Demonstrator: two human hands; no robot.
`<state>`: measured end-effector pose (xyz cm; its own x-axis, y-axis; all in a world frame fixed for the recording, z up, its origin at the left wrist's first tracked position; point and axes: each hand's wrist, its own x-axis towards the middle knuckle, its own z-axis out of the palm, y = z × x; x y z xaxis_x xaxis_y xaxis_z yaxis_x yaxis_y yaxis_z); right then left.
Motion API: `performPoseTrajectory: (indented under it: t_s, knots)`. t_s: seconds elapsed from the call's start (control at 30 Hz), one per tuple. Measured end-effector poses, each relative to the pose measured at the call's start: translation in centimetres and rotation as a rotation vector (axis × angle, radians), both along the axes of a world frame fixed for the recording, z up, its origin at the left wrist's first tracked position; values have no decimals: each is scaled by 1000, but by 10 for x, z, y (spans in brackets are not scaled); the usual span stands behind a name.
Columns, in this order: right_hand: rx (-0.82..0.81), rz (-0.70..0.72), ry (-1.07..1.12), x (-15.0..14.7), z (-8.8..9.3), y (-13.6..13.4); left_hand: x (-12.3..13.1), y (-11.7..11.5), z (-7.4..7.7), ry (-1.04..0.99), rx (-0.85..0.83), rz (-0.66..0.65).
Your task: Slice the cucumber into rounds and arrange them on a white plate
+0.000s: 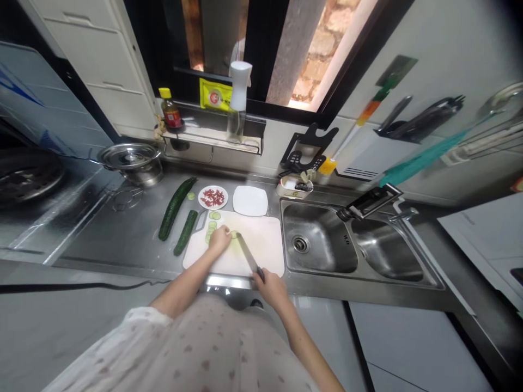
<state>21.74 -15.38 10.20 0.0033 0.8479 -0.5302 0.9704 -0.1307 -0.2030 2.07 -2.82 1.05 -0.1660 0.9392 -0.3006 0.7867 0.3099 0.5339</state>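
My right hand (269, 286) is wrapped round the dark handle of a kitchen knife (248, 253). The blade points away and to the left over a white cutting board (265, 245), its tip beside a pale green cucumber slice (233, 234). Just left of that slice is my left hand (219, 241), its fingers drawn together; whether they hold a piece is too small to tell. More cucumber slices (211, 228) lie in a loose row at the board's left side, partly hidden by this hand. A cut cucumber (185, 233) rests left of the board, with a longer cucumber (175, 209) beyond it.
Behind the board stand a plate of chopped red pieces (213, 197) and a white square plate (250, 201). A double sink (321, 239) adjoins on the right. A lidded steel pot (137, 163) stands at back left. Above hangs a shelf (212, 140) with bottles.
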Motion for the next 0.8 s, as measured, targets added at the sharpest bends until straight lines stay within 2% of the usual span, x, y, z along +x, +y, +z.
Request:
performPoseTrajectory:
  t_s: [0.23,0.8]
  knots:
    - [-12,26,-22,-3,2,0,-4,3,-1,82,58,-129]
    - [-58,57,-123,-22,4,-2,-3,4,9,133,-10,-144]
